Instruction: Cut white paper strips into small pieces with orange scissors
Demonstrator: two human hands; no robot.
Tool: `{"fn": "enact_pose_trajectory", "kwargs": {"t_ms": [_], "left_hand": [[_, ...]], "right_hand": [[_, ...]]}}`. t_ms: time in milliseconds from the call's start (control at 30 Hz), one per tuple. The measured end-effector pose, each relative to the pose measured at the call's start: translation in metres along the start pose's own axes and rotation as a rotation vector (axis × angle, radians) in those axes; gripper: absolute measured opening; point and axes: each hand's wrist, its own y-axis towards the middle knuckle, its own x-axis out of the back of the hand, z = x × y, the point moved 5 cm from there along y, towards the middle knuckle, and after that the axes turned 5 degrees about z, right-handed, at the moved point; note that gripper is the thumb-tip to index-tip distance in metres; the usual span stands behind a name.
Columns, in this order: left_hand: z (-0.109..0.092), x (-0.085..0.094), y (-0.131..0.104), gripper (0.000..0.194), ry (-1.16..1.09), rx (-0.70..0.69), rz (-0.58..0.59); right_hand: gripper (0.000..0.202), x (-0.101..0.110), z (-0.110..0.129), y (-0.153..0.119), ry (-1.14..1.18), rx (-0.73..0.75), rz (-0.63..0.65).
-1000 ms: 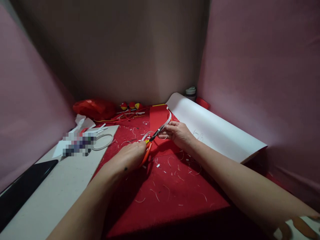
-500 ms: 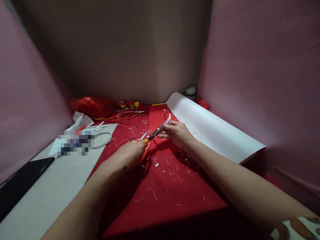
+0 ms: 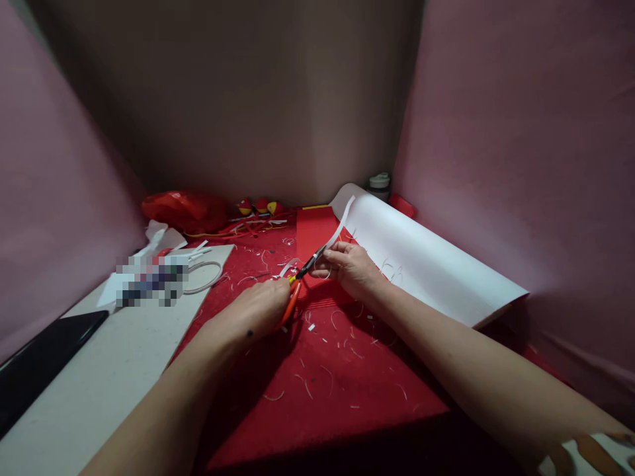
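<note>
My left hand is closed around the orange and yellow handles of a pair of scissors, whose dark blades point up and to the right. Between the thumb and fingers of my right hand is pinched a narrow white strip. The strip curves upward from the fingertips, and the blade tips lie right at its lower part. Whether the blades are fully closed is hard to make out. Under both hands lies a red corrugated sheet.
A curled white sheet spreads at the right. On the left are a pale board, a black flat object and a white ring. Behind sit a red plastic bag and a lidded jar. Thin scraps litter the red cloth.
The white strip has straightened and now reaches higher and further right above my right hand. Both hands and the scissors have stayed nearly in place.
</note>
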Motion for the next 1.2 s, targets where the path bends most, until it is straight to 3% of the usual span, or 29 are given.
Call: {"fn": "enact_pose_trajectory", "kwargs": {"t_ms": [167,533,733,900,1200], "left_hand": [[0.001,0.002,-0.001,0.019,-0.015,0.062,0.011],[0.002,0.001,0.001,0.019,-0.053,-0.003,-0.041],[0.006,-0.002,0.004,0.023,-0.066,-0.028,-0.047],[0.006,-0.004,0.002,0.016,-0.051,0.002,-0.020],[0.002,-0.002,-0.002,0.022,0.091,0.084,-0.007]], "right_hand": [[0.007,0.000,0.001,-0.001,0.006,-0.002,-0.010],[0.012,0.003,0.001,0.002,0.017,0.008,0.015],[0.012,0.010,0.009,0.003,0.029,0.031,-0.067],[0.014,0.011,0.009,0.004,0.031,0.034,-0.081],[0.009,0.004,0.002,0.000,-0.003,-0.012,-0.035]]}}
